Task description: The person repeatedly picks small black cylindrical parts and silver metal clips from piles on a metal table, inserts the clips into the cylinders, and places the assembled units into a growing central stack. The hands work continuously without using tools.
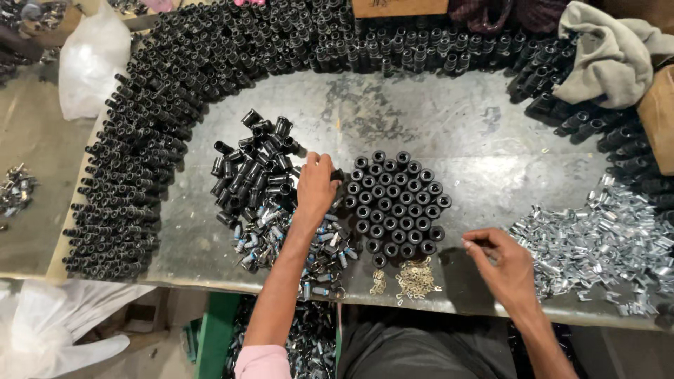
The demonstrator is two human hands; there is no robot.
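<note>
Grey metal table (435,119), ringed by a wide bank of stacked black plastic tubes (140,161).

Left hand (316,186) reaches to the near-left edge of an upright cluster of short black cylindrical caps (397,203), standing open end up and packed tight; fingertips pinch what looks like one more black cap at the cluster's rim.

Right hand (502,263) sits near the table's front edge, fingers curled together; whether they pinch a small part, cannot tell.

Progress, as judged: several dozen caps stand arrayed; a loose heap of black caps lying on their sides (253,165) just left of the hand remains unsorted. So, well begun, far from finished.

Also present: mixed pile of small blue-and-silver fittings (281,235) under the left forearm, small brass-coloured terminals (414,277) in front of the cluster, heap of shiny bent metal clips (604,238) at right.

Hidden: grey cloth (611,52) covers tubes at far right; table front cut off by the person's lap.
</note>
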